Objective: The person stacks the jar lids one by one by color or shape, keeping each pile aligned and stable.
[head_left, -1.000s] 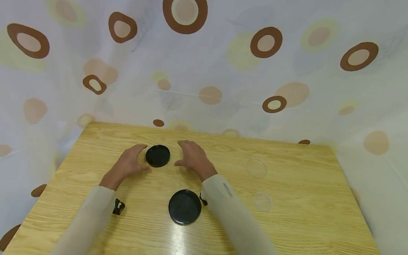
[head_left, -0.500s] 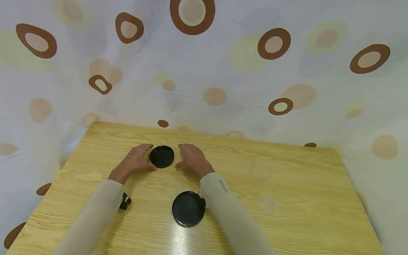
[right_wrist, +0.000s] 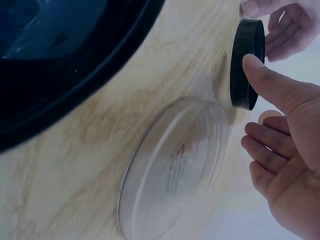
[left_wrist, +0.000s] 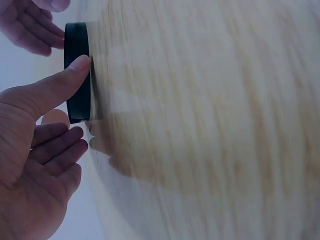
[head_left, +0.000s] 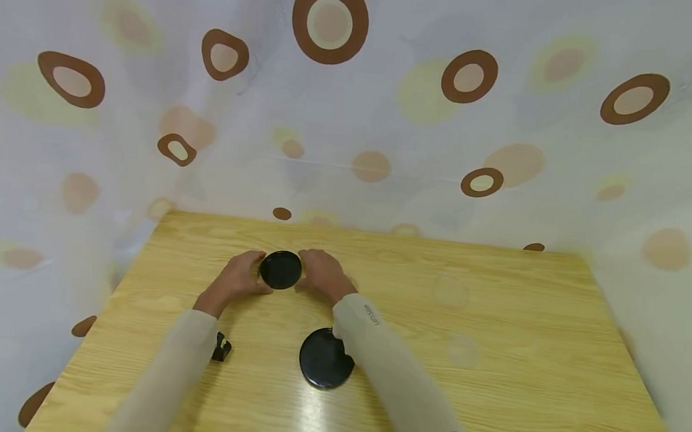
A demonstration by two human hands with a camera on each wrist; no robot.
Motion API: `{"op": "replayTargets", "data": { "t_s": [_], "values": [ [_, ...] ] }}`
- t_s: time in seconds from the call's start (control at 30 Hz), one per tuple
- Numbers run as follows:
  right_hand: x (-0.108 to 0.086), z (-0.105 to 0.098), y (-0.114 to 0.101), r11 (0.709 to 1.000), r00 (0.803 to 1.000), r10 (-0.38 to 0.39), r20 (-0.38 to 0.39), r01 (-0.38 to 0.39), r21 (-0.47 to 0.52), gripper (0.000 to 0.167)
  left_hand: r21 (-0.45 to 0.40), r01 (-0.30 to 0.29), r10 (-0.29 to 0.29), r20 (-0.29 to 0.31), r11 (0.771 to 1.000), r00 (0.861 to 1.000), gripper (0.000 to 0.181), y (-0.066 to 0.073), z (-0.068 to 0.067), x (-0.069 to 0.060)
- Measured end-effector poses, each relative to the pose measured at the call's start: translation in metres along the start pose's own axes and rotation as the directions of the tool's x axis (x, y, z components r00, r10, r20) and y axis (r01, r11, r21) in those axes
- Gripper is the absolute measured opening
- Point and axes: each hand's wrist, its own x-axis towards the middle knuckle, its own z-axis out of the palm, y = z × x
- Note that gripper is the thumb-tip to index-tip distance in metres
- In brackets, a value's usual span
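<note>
A small black round dish [head_left: 280,270] with a raised rim lies between both hands near the table's back edge. From its left side my left hand [head_left: 235,282] holds it, thumb tip against the side wall and fingers curved toward the far side. On the opposite side my right hand [head_left: 325,275] grips it in the same way. The left wrist view shows the left thumb pressed on the black dish [left_wrist: 77,100]. In the right wrist view a clear shallow dish [right_wrist: 172,170] with printed text lies on the table near the right hand [right_wrist: 295,155].
A larger black round dish [head_left: 325,360] sits toward the front, partly covered by the right sleeve. Two faint clear discs [head_left: 451,290] lie to the right on the wooden table [head_left: 521,375]. A patterned curtain [head_left: 418,134] hangs along the back and sides.
Both hands have closed in on the small black dish from either side, and the gaps between fingers and rim are gone. The view has shifted slightly.
</note>
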Motion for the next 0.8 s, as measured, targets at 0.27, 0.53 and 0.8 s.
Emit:
{"op": "replayTargets", "data": {
  "t_s": [0.27,0.53,0.8],
  "values": [
    [0.0023,0.0059,-0.0016,1.0,1.0,0.01,-0.013,-0.01,0.013,0.053,0.01,0.004,-0.004,-0.022,1.0,1.0,0.079,0.0016,0.0037,-0.0005],
    [0.0027,0.0061,-0.0016,0.999,1.0,0.011,-0.018,-0.012,-0.037,0.05,-0.03,0.009,-0.009,-0.014,1.0,1.0,0.078,0.0054,0.0001,-0.0027],
    [0.0032,0.0089,-0.0035,0.999,0.999,0.033,-0.005,-0.033,-0.042,0.054,-0.034,0.011,-0.011,-0.001,0.999,1.0,0.075,0.0088,0.0013,0.0018]
  ]
}}
